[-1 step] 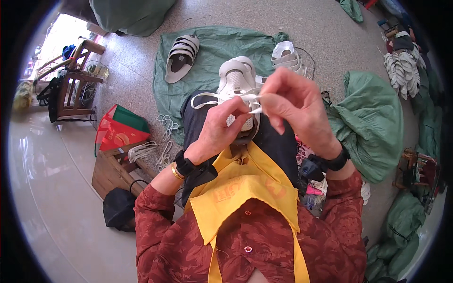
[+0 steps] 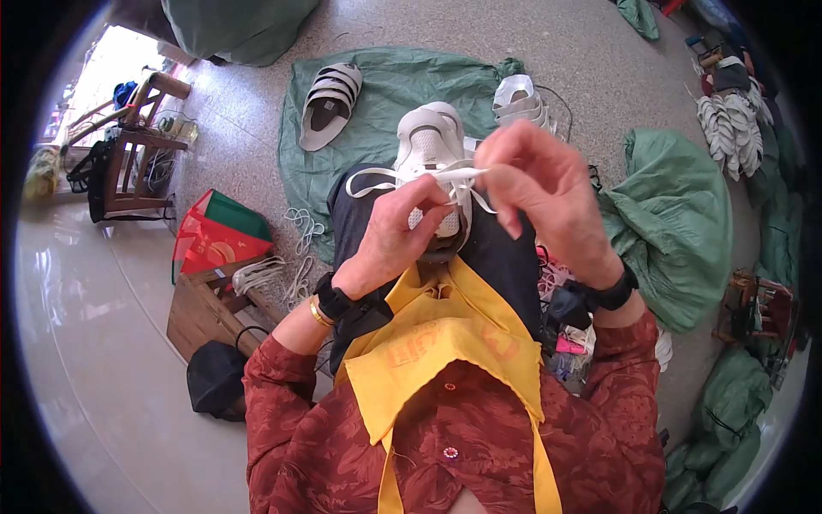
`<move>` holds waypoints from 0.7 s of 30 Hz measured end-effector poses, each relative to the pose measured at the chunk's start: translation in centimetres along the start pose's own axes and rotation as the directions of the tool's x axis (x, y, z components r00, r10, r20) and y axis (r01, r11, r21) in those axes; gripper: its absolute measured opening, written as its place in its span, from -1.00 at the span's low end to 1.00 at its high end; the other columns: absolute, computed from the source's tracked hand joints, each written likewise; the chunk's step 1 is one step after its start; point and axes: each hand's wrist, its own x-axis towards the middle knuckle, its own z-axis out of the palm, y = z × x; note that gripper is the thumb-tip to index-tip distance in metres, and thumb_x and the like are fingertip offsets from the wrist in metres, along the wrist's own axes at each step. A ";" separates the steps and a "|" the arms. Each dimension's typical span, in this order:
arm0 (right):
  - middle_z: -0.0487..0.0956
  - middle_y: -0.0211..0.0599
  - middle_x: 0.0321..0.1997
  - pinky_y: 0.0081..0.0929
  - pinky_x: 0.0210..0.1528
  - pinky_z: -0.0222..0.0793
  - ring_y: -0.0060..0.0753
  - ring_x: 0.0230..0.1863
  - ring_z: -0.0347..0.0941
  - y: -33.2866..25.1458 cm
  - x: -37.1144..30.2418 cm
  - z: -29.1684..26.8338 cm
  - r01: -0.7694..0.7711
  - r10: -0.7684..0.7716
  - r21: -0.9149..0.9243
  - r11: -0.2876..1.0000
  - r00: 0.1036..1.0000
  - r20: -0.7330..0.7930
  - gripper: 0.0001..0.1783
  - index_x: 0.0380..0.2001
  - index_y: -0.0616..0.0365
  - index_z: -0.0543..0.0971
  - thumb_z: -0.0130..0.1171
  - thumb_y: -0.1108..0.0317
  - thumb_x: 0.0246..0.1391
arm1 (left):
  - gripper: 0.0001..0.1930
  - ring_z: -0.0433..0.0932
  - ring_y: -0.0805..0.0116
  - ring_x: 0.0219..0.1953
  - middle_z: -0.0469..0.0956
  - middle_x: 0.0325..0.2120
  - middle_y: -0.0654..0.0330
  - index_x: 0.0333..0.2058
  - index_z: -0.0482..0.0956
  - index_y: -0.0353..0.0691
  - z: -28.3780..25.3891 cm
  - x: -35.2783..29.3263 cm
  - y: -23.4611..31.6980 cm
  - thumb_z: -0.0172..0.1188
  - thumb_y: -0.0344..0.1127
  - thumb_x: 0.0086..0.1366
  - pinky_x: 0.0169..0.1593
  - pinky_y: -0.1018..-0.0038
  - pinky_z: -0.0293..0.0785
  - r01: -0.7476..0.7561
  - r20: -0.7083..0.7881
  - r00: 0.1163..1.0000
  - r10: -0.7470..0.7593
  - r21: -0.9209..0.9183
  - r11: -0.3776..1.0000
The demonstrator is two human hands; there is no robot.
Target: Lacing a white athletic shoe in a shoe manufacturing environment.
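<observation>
1. A room with a pale glossy floor (image 2: 103,334) at the left and a speckled floor (image 2: 591,94) further in is shown; a wooden chair (image 2: 141,141) is placed at the far left, with a black strapped bag (image 2: 101,176) hung against it.
2. A red and green bag (image 2: 218,236) is set by a low wooden stool (image 2: 201,313), beside which a black cloth item (image 2: 216,381) is seen.
3. Loose white cords (image 2: 301,231) are strewn near the edge of a green cloth (image 2: 377,81), on which a strappy sandal (image 2: 330,107) is laid.
4. At the left hand (image 2: 385,231), thumb and fingers are pinched together on a white lace (image 2: 462,174), just above the shoe.
5. The white shoe (image 2: 425,146) is held over the lap, between dark-trousered legs, behind a yellow apron (image 2: 445,343); a loop of lace is spread to its left.
6. By the right hand (image 2: 544,201), the lace is gripped between thumb and forefinger and is drawn out to the shoe's right side.
7. Beyond that hand, a second white shoe (image 2: 516,96) is placed by the cloth's edge.
8. A green sack (image 2: 676,240) is slumped on the floor, and a bundle of white pieces (image 2: 732,133) is piled at the far right.
</observation>
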 end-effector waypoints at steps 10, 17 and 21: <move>0.57 -0.35 -0.41 -0.66 -0.47 0.49 -0.63 -0.50 0.51 4.9 -6.1 -8.0 -0.251 0.238 -0.049 0.967 0.952 -0.191 -0.83 -0.24 0.12 0.41 0.01 0.29 0.47 | -0.93 0.54 0.58 -0.23 0.60 -0.27 0.25 -0.19 0.50 -0.33 -2.1 -3.2 -2.2 0.18 -0.46 0.46 -0.15 0.60 0.48 0.222 -0.006 0.971 -0.238 -0.334 0.916; 0.55 -0.41 -0.46 -0.69 -0.58 0.41 -0.69 -0.55 0.47 7.1 -7.6 -9.2 -0.336 0.317 -0.038 0.941 0.916 -0.245 -0.83 -0.24 0.12 0.42 0.05 0.28 0.45 | -0.93 0.56 0.60 -0.27 0.64 -0.32 0.25 -0.20 0.47 -0.31 -5.0 -5.1 -1.6 0.14 -0.44 0.49 -0.16 0.60 0.50 0.259 0.010 0.959 -0.284 -0.446 0.857; 0.54 -0.42 -0.48 -0.70 -0.59 0.40 -0.71 -0.56 0.46 7.0 -7.5 -9.5 -0.354 0.337 -0.030 0.935 0.909 -0.245 -0.82 -0.26 0.12 0.43 0.06 0.28 0.44 | -0.89 0.55 0.58 -0.26 0.62 -0.31 0.24 -0.19 0.48 -0.30 -5.8 -6.2 -1.2 0.16 -0.38 0.49 -0.15 0.59 0.49 0.311 0.027 0.943 -0.332 -0.431 0.847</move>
